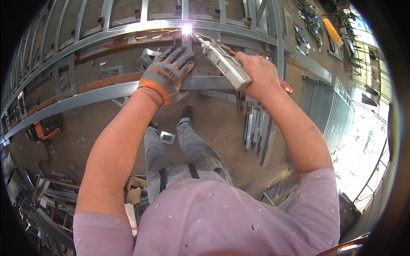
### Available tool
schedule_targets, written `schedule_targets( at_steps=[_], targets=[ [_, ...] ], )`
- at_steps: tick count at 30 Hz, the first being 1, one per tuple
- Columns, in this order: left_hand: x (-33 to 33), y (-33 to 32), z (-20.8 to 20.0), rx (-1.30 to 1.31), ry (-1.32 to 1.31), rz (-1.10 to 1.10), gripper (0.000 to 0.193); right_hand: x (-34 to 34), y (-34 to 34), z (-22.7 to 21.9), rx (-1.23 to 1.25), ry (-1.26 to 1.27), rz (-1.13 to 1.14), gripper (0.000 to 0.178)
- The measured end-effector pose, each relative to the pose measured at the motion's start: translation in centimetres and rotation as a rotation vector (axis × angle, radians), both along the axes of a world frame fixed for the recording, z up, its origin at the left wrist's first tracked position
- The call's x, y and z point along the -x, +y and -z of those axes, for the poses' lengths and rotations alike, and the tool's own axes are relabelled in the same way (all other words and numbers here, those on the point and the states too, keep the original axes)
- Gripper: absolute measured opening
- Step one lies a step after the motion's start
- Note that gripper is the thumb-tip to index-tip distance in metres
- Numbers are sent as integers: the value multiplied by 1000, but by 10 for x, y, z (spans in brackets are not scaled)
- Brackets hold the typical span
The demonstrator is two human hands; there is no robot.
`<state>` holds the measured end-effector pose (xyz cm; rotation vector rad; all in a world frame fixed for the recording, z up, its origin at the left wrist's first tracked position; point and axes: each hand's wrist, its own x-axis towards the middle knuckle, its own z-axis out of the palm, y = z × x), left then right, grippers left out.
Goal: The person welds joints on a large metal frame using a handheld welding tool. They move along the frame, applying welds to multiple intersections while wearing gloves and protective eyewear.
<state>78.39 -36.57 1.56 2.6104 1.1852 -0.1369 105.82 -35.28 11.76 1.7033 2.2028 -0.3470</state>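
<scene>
My right hand, bare, is wrapped round a welding gun with a boxy silver body and a narrow nozzle pointing up and left. At its tip a bright white-violet arc burns on a galvanized steel bar of a large frame, where an upright bar meets it. Orange sparks fly off leftward. My left hand wears a grey and orange work glove. It lies with fingers stretched out over the frame's near side, just below the arc, and holds nothing. What lies under its palm is hidden.
The frame's near rail crosses in front of my legs. An orange and black machine stands on the floor at left. Steel profiles are stacked at right, shorter pieces nearer. A square metal plate lies by my feet.
</scene>
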Motion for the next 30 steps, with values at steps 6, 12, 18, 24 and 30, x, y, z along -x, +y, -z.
schedule_targets(
  at_steps=[6, 12, 18, 24, 30],
  targets=[
    [1, -2, 7, -16, -50, -16, 95, -1, 1, -2, 5, 6, -4, 41],
    [2, -1, 7, -51, -73, 5, 95, -6, -2, 1, 9, 30, 6, 43],
    [3, 0, 6, -39, -92, 16, 84, -17, -10, 3, -20, 129, -2, 50],
    [4, 0, 9, -60, -42, 34, 84, -37, -22, -18, 23, 144, 110, 44],
    [2, 1, 7, -19, 5, 35, 93, -47, -25, -19, -20, 177, 101, 38]
  ],
)
